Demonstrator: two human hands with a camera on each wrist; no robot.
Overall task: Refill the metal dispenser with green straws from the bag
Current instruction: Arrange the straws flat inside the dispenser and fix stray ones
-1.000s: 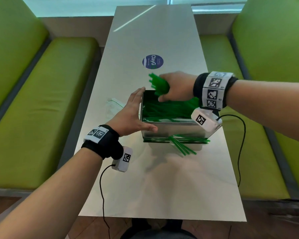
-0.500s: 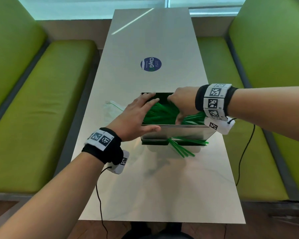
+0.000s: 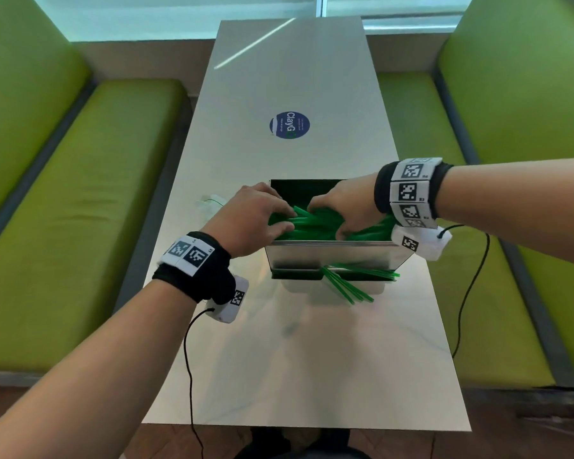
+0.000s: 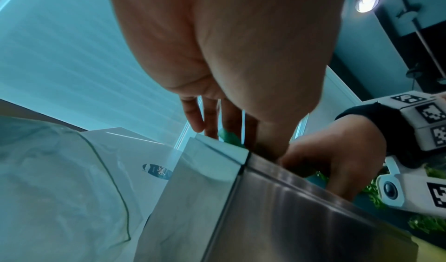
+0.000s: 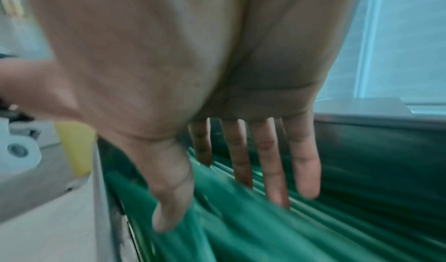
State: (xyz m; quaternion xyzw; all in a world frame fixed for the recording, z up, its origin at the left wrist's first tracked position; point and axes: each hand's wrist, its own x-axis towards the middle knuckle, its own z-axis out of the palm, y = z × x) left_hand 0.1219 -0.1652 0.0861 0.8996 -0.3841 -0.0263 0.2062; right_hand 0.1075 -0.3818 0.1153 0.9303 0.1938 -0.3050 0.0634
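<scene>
The metal dispenser [image 3: 338,256] stands open-topped at mid table, filled with green straws [image 3: 315,223]. My left hand [image 3: 279,221] reaches in over its left rim, fingers laid straight on the straws, thumb near the front wall. From the right, my right hand [image 3: 332,217] presses down on the pile. In the right wrist view its fingers [image 5: 270,170] are straight and spread over blurred straws [image 5: 241,228]. The left wrist view shows my left hand [image 4: 217,125] above the dispenser's corner [image 4: 241,199]. A few straws [image 3: 348,288] stick out of the bottom tray. The clear bag [image 3: 212,203] lies flat just left of the dispenser.
A round blue sticker [image 3: 289,125] sits on the table [image 3: 312,359] beyond the dispenser. Green padded benches [image 3: 80,210] flank the narrow table on both sides. Black wrist cables [image 3: 189,359] hang over the near tabletop.
My right hand came down with its straw bundle into the dispenser and now lies flat on the pile. My left hand moved from the dispenser's left wall over the rim onto the straws.
</scene>
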